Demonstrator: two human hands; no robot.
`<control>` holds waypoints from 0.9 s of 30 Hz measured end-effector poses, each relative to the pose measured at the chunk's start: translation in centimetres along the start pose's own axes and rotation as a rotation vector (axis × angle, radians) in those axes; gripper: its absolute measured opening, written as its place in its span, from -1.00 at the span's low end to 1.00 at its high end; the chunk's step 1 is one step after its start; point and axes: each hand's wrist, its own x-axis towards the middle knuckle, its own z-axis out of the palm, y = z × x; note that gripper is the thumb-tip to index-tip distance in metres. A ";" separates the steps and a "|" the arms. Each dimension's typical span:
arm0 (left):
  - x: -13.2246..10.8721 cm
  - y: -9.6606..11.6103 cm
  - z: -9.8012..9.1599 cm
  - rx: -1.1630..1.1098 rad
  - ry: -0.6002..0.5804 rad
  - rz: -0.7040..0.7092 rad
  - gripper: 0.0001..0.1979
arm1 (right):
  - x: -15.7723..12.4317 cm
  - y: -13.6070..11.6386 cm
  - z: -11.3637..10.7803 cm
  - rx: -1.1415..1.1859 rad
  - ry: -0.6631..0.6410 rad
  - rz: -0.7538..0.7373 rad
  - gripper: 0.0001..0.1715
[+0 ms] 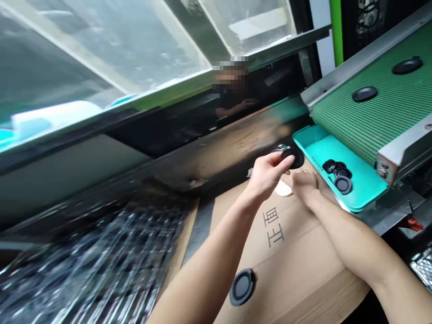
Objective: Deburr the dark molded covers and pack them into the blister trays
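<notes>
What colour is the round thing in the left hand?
The round thing in the left hand is black; the head view shows it.

TEXT: "正面" | two dark printed characters (273,226) | ON: brown cardboard (297,270)

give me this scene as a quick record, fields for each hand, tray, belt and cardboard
left hand: pinches a black disc between thumb and fingers
right hand: close beside the left; grip unclear
teal tray: holds a cluster of small black parts, by the belt's end
green belt: carries two black pieces
cardboard: printed characters, one dark round part near the left forearm
</notes>
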 end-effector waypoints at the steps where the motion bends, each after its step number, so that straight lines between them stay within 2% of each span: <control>1: -1.2 -0.9 -1.9 -0.135 0.063 -0.077 -0.70 | 0.0 0.0 0.0 -0.008 0.024 0.023 -0.62; 3: -3.8 -3.2 -5.5 -0.353 0.189 -0.211 -0.60 | -0.2 -0.2 0.0 -0.028 0.090 0.055 -0.57; 5: -6.3 -5.9 -8.2 -0.489 0.299 -0.320 -0.55 | -0.7 -0.8 -0.1 -0.049 0.169 -0.007 -0.56; 8: -9.2 -9.4 -10.1 -0.647 0.406 -0.429 -0.66 | -1.8 -2.3 0.5 -0.085 0.210 -0.225 -0.54; 10: -10.4 -10.9 -10.2 -0.730 0.391 -0.471 -0.69 | -2.3 -3.3 1.3 -0.140 0.163 -0.308 -0.54; 13: -11.0 -11.6 -9.8 -0.821 0.283 -0.470 -0.69 | -2.2 -3.8 2.4 -0.181 0.126 -0.284 -0.64; 16: -10.8 -11.5 -9.6 -0.915 0.286 -0.432 -0.66 | -1.7 -3.6 3.0 -0.033 0.189 -0.280 -0.62; 18: -10.5 -11.3 -9.6 -1.005 0.278 -0.451 -0.72 | -1.6 -3.8 3.2 0.138 0.262 -0.319 -0.57; 20: -10.3 -11.2 -9.5 -1.121 0.234 -0.478 -0.86 | -2.0 -4.6 3.4 0.297 0.337 -0.380 -0.55; 22: -10.2 -11.2 -9.4 -1.212 0.200 -0.486 -0.71 | -2.6 -5.8 3.9 0.377 0.335 -0.504 -0.58; 25: -10.1 -11.3 -9.3 -1.236 0.207 -0.489 -0.61 | -3.0 -7.1 4.5 0.319 0.234 -0.700 -0.62; 27: -10.1 -11.3 -9.3 -1.220 0.221 -0.508 -0.64 | -2.9 -7.3 4.6 0.259 0.265 -0.711 -0.62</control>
